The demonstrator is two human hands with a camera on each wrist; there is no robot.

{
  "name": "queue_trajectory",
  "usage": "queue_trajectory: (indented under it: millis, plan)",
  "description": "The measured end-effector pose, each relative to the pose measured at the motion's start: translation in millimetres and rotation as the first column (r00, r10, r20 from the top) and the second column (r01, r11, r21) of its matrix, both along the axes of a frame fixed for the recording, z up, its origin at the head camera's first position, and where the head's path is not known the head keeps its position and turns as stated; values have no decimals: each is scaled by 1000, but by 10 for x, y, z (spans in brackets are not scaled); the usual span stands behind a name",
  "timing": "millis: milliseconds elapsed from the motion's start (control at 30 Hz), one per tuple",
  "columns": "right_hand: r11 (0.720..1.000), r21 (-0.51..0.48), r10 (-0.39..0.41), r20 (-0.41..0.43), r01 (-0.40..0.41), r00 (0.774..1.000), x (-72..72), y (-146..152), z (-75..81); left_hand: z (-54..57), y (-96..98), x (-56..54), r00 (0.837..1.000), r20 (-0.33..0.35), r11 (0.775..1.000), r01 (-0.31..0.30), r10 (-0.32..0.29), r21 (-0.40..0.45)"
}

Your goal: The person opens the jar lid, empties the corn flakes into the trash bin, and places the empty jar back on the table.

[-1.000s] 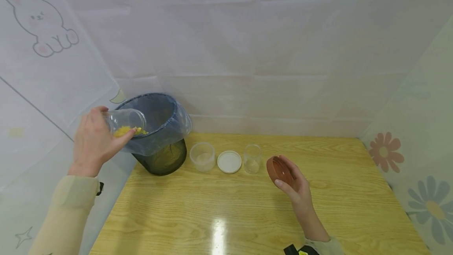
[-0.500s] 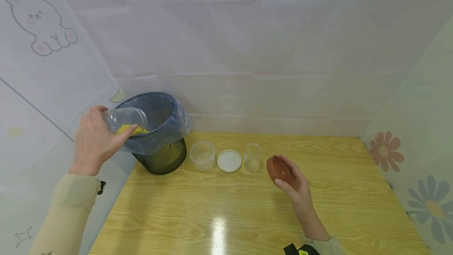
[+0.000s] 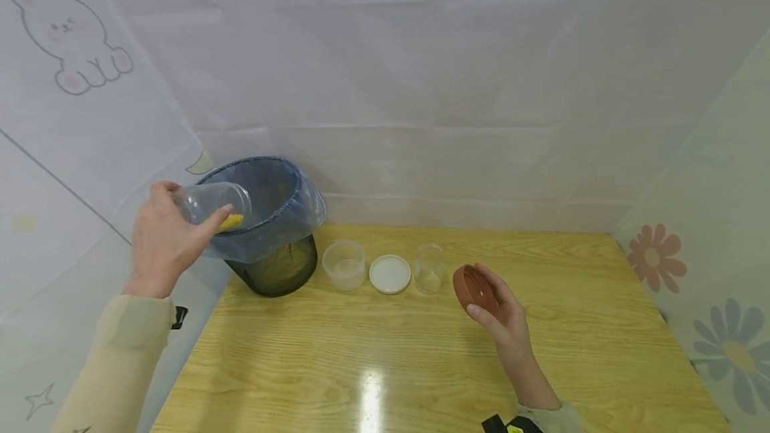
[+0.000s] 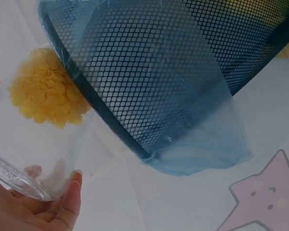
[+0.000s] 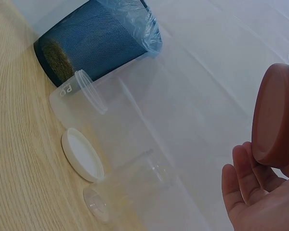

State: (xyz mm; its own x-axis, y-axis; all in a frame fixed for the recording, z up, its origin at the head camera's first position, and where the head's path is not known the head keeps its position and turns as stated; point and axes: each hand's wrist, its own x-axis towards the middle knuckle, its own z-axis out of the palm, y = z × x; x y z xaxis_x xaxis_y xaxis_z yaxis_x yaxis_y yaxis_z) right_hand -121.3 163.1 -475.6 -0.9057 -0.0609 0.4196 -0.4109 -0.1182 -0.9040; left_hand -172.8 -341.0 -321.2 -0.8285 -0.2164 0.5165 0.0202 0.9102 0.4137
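My left hand (image 3: 159, 239) grips a clear jar (image 3: 207, 199) around its base, tipped with its mouth over the rim of a mesh waste bin (image 3: 283, 266) lined with a blue bag (image 3: 309, 202). Yellow flakes (image 4: 48, 91) are heaped toward the jar's mouth in the left wrist view; in the head view only a small patch shows past my thumb. My right hand (image 3: 508, 326) holds a round reddish-brown lid (image 3: 472, 289) by its edge, tilted on its side above the table. The lid's outer face (image 5: 269, 115) shows in the right wrist view.
On the wooden table (image 3: 373, 339), from left to right beside the bin, stand a translucent tub (image 3: 344, 266), a white lid (image 3: 390, 274) lying flat, and a clear upright jar (image 3: 430, 269). A white sheet wall (image 3: 421, 179) rises right behind the table's back edge.
The jar in my left hand has shifted slightly right over the bin, and less yellow shows in it in the head view. My right hand and the reddish-brown lid have stayed in place.
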Motion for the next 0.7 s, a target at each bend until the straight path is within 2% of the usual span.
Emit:
queue_trajectory:
  millis: [200,333,433,700]
  plan:
    - [1000,16,8,14,-8,1000,6,11,-14,21,10,1,995,80,994,-67,60,84]
    - [1000,7,5,8,-5,1000,12,3,1,45,30,-1,987,143,985,-98,77,141]
    - [1000,-2,-3,9,3,1000,16,-4,7,52,45,-2,983,165,981,-104,76,165]
    - [1000,12,-17,2,17,1000,18,-7,-9,49,59,-11,981,176,982,-107,79,155]
